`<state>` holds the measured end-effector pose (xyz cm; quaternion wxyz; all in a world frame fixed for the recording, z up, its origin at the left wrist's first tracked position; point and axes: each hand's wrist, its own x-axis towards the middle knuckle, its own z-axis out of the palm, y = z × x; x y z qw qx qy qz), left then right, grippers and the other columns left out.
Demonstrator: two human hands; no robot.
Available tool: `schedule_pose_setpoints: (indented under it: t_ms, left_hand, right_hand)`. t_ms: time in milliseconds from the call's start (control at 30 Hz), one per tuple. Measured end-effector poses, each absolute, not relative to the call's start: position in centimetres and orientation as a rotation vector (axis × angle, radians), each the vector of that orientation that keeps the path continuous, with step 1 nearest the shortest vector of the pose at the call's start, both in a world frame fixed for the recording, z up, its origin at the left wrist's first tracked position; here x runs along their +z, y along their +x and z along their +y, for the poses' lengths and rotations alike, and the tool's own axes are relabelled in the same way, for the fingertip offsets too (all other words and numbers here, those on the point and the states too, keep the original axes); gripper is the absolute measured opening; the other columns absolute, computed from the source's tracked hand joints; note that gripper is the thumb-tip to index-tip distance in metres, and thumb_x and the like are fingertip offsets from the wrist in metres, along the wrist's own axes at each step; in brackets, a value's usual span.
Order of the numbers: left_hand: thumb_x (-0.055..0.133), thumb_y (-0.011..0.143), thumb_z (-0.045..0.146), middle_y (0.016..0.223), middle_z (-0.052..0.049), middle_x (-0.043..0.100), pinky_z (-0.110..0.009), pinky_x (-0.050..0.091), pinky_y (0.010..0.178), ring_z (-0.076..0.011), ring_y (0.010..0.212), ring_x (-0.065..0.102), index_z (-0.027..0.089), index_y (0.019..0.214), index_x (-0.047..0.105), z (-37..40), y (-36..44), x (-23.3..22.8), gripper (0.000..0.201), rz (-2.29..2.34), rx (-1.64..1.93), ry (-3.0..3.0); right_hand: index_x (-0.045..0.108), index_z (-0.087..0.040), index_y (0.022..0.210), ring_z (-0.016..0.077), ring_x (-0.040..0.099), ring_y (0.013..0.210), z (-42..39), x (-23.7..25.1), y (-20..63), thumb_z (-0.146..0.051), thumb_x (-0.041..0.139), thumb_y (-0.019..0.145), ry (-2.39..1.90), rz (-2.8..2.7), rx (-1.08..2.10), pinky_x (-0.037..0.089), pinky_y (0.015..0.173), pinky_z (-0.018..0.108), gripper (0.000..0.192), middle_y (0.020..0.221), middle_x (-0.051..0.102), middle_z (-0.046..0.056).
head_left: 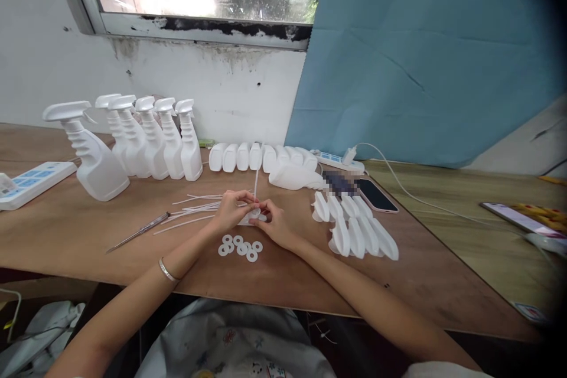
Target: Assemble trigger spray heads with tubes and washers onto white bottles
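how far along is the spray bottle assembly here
Done: six white plastic spray bottles stand capped at the back left. In hand: left hand and right hand pinch a white trigger head. Left: bare white bottles lying down, loose white trigger heads, thin dip tubes, white ring washers.

Both hands meet over a wooden table (80,230): the left hand (231,209) and right hand (275,225) pinch a small white sprayer piece (253,214) with a thin tube (256,180) rising from it. White washers (240,247) lie just below; assembled spray bottles (146,139) stand behind.
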<state>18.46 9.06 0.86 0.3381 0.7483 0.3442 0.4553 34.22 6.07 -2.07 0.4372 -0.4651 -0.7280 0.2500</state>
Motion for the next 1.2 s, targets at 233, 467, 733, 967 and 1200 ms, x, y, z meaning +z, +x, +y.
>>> schedule_pose_setpoints:
  t_ms: [233, 467, 733, 967, 1200]
  left_hand:
    - [0.065, 0.068, 0.027, 0.072, 0.001, 0.068, -0.042, 0.025, 0.093, -0.0163, 0.068, 0.062, 0.017, 0.067, 0.058, 9.0, 18.6, 1.3, 0.012, 1.074, 1.084, 2.168]
    - [0.064, 0.069, 0.031, 0.073, -0.001, 0.066, -0.042, 0.028, 0.089, -0.0196, 0.076, 0.058, 0.018, 0.064, 0.059, 8.5, 18.6, 1.5, 0.014, 1.159, 1.04, 2.186]
    - [0.049, 0.08, 0.039, 0.093, -0.006, 0.066, -0.027, 0.045, 0.07, -0.0184, 0.084, 0.06, 0.017, 0.099, 0.06, 12.4, 15.7, 2.6, 0.03, 1.196, 1.202, 2.085]
    - [0.061, 0.063, 0.016, 0.136, -0.015, 0.031, -0.048, 0.029, 0.095, -0.0382, 0.121, 0.032, 0.024, 0.131, 0.037, 19.4, 12.6, 3.8, 0.072, 1.888, 1.093, 2.333]
    - [0.057, 0.069, 0.025, 0.119, -0.017, 0.047, -0.039, 0.038, 0.088, -0.0322, 0.108, 0.048, 0.017, 0.121, 0.041, 21.0, 12.5, 2.7, 0.055, 2.061, 0.915, 2.348]
  right_hand:
    - [0.052, -0.019, 0.084, 0.014, 0.052, 0.068, 6.2, -2.3, 34.2, -0.035, 0.067, 0.067, -1.162, -1.789, 0.636, 0.04, 0.063, 0.027, 0.028, 0.079, 0.059, -0.001]
    - [0.05, -0.02, 0.086, 0.0137, 0.052, 0.068, 6.0, -1.9, 34.1, -0.037, 0.066, 0.068, -1.136, -1.806, 0.682, 0.041, 0.063, 0.027, 0.03, 0.08, 0.059, -0.001]
    - [0.048, -0.02, 0.097, 0.0158, 0.057, 0.08, 6.6, -2.1, 34.5, -0.036, 0.066, 0.069, -1.074, -1.791, 0.822, 0.044, 0.072, 0.03, 0.037, 0.087, 0.06, 0.0]
    - [0.05, -0.02, 0.098, 0.0168, 0.056, 0.082, 6.6, -2.3, 34.5, -0.035, 0.068, 0.067, -1.077, -1.795, 0.825, 0.043, 0.074, 0.03, 0.038, 0.088, 0.061, 0.0]
    - [0.051, -0.02, 0.098, 0.0159, 0.055, 0.078, 6.6, -2.2, 34.5, -0.035, 0.068, 0.067, -1.08, -1.791, 0.819, 0.043, 0.072, 0.03, 0.039, 0.086, 0.06, 0.0]
